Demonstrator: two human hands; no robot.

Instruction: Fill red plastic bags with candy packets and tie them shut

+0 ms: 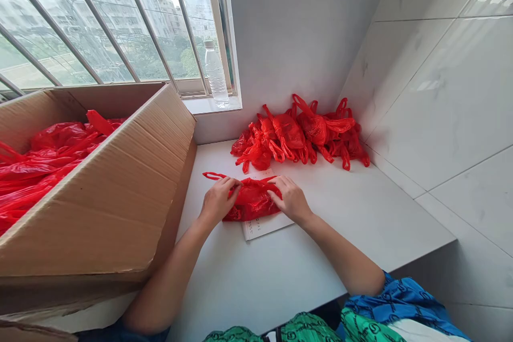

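Observation:
A red plastic bag (254, 200) lies spread over a white printed booklet (264, 227) on the white tabletop. My left hand (219, 197) pinches the bag's upper left edge, with one handle loop sticking out past it to the left. On the other side my right hand (289, 199) has its fingers closed on the bag's upper right edge. Behind the hands, against the wall, sits a pile of knotted red plastic bags (290, 133). Whether anything is inside the bag between my hands cannot be made out.
To the left stands a large open cardboard box (132, 197) filled with red plastic bags (60, 155). A clear water bottle (216, 77) stands on the sill of the barred window. Tiled wall borders the right side, and the white table (385, 214) ends at a front edge near my body.

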